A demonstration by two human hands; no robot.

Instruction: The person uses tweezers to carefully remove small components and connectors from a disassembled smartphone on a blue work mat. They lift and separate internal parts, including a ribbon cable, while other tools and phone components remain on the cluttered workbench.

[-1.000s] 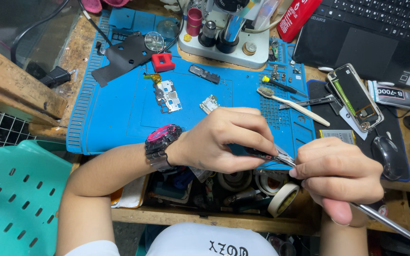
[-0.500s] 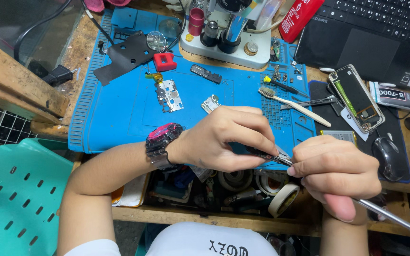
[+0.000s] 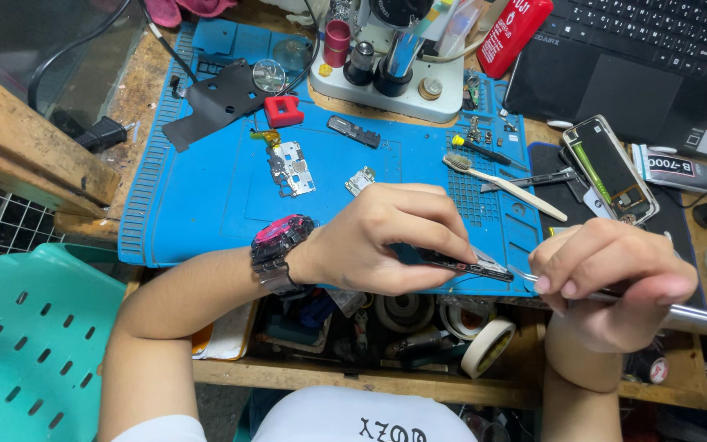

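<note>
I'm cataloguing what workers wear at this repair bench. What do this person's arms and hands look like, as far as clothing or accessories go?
Both hands are bare, with no gloves or rings visible. The left hand has a chunky wristwatch behind it, with a pink and black case and a dark band. The right hand has nothing visible on its wrist. The forearms are uncovered; a short white sleeve shows at the left upper arm.
</note>
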